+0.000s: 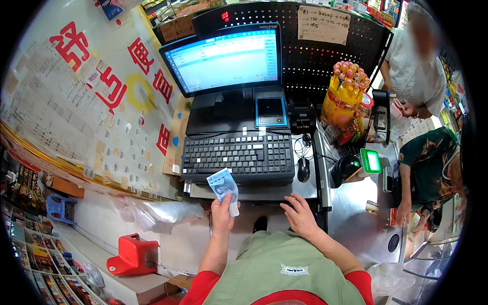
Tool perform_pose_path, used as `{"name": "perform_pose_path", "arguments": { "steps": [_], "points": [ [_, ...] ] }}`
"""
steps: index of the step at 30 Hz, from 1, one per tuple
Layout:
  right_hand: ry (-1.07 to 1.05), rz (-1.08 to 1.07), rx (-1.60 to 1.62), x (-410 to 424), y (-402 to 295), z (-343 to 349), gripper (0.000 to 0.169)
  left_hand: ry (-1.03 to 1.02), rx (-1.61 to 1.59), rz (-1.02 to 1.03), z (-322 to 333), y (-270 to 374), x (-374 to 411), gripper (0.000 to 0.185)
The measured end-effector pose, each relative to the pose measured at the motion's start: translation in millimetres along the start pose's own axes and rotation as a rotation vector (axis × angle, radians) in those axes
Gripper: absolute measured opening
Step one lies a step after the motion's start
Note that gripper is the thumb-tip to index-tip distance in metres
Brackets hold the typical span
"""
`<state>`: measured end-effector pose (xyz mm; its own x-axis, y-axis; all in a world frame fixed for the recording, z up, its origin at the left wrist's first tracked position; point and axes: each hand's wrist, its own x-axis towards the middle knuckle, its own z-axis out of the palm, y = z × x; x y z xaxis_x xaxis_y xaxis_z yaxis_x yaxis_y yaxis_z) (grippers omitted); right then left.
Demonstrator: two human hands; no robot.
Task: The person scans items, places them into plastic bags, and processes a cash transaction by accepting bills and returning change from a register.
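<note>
My left hand (223, 213) is closed on a bluish banknote (224, 187), with a paler slip or folded note beneath it, just in front of the black keyboard (238, 156). Near the front edge of the metal counter, my right hand (300, 214) is held with its fingers apart and nothing in it. A black computer mouse (303, 169) lies beyond that hand. Behind the keyboard stands a lit point-of-sale monitor (225, 57). To the right are a black scanner (345, 169) and a green-framed device (370, 160) with a lit face.
A yellow lollipop display (343, 99) stands right of the monitor. Two people are across the metal counter (352, 228); one holds pinkish notes (397, 108), the other holds paper money near a small red packet (393, 216). A red plastic stool (133, 254) and a blue stool (61, 209) are at lower left.
</note>
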<state>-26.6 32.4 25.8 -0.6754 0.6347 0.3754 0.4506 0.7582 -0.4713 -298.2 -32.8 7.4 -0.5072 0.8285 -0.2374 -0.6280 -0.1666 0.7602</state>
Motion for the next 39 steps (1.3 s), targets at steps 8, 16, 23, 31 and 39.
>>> {"name": "perform_pose_path", "arguments": {
  "steps": [8,16,23,31,39],
  "points": [
    [0.046,0.041,-0.031,-1.2,2.3,-8.8,0.036,-0.084,0.005,-0.024,20.2,-1.4,7.6,0.010],
    [-0.035,0.023,0.008,-3.5,0.7,-3.9,0.036,-0.092,0.051,0.004,10.5,-1.7,10.2,0.011],
    [-0.090,0.009,-0.012,-16.3,4.9,23.0,0.039,0.189,0.214,0.005,-14.3,3.2,-7.9,0.012],
    [-0.138,-0.090,0.063,-1.9,-12.7,23.4,0.039,0.211,0.009,0.104,-72.5,-10.4,-13.0,0.015],
    [-0.321,-0.186,-0.077,33.8,-36.0,69.7,0.049,0.204,-0.157,0.042,-94.7,-10.5,-6.3,0.010]
  ]
}}
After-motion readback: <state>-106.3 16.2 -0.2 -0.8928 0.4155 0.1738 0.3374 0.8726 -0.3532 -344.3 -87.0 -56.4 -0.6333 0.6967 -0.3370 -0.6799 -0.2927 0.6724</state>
